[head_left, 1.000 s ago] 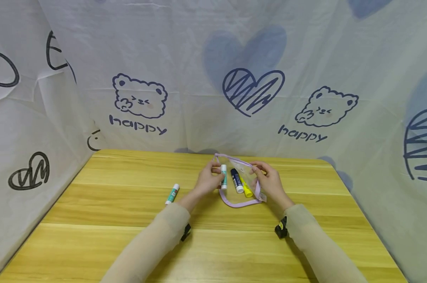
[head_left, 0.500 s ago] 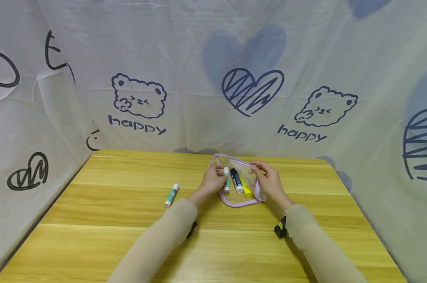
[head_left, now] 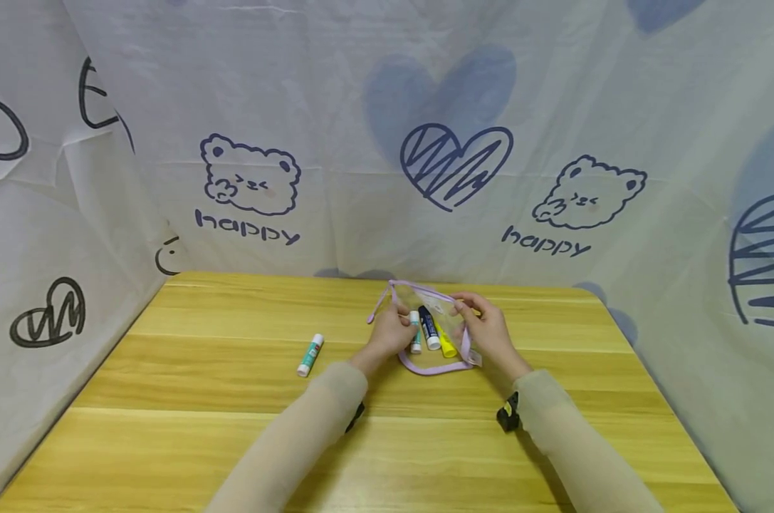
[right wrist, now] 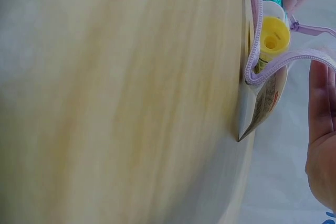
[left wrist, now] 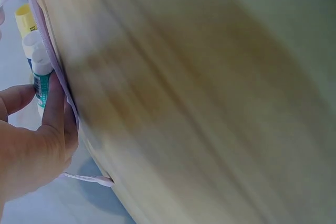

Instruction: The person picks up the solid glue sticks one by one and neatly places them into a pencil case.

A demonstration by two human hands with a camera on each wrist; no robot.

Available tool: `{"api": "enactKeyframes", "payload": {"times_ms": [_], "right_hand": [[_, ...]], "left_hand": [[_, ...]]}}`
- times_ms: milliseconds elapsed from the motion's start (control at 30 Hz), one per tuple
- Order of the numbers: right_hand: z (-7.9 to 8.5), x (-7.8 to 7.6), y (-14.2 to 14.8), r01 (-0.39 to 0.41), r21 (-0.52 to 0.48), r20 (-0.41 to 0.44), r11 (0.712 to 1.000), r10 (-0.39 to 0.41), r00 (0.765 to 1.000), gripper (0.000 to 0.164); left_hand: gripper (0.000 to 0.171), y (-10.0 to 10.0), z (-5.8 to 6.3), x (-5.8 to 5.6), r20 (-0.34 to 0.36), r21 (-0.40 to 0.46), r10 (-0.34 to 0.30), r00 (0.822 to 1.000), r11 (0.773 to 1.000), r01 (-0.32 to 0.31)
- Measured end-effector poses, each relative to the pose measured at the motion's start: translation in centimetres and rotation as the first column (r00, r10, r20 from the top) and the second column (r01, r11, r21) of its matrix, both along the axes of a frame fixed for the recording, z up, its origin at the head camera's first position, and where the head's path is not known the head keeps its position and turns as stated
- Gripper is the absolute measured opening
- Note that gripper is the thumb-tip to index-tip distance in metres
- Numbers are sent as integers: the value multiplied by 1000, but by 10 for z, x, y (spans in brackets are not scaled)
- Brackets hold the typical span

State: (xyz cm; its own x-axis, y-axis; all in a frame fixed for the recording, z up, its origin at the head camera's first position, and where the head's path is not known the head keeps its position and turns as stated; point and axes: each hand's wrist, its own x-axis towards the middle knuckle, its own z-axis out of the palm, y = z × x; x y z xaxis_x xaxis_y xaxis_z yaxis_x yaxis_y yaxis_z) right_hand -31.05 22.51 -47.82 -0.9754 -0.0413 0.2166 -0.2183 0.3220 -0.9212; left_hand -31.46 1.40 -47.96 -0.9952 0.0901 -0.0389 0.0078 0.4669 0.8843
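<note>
A clear zip pouch (head_left: pixel 434 370) with lilac edging lies near the back of the table, its mouth held apart. My left hand (head_left: pixel 387 335) pinches a white and teal glue stick (head_left: pixel 415 342) between thumb and fingers, inside the mouth. That stick (left wrist: pixel 42 80) shows beside the lilac zip in the left wrist view. My right hand (head_left: pixel 489 331) grips the pouch's raised upper edge. Inside lie a dark blue stick (head_left: pixel 429 328) with a white end and a yellow stick (head_left: pixel 448 348); the yellow one's hollow end (right wrist: pixel 274 38) shows in the right wrist view.
Another white and teal glue stick (head_left: pixel 310 355) lies on the wooden table (head_left: pixel 220 370), left of the pouch. A zip strip (head_left: pixel 379 303) hangs off the pouch's left side. A printed cloth (head_left: pixel 342 178) rises behind the table.
My left hand has moved right and slightly nearer with the glue stick, bringing it close to the dark blue stick. The pouch's loose zip end has come into view. My right hand stays put.
</note>
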Motion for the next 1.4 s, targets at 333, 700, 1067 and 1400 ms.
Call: {"api": "enactKeyframes", "payload": {"times_ms": [333,700,1067,1400], "right_hand": [[0,0,0,-2,-22,-2,1000,2,1000,26],[0,2,3,-14,-19,-11,1000,14,1000,27],[2,3,2,3,-111,22,994,0,1000,26],[3,5,5,-27,-73,-13,997,26,1000,29]], "left_hand": [[34,1,7,7,29,-17,-63,998,998,64],[29,3,6,8,22,-25,-96,995,995,97],[28,1,7,8,9,-31,-109,994,994,109],[27,-3,11,14,9,-20,-117,993,993,118]]}}
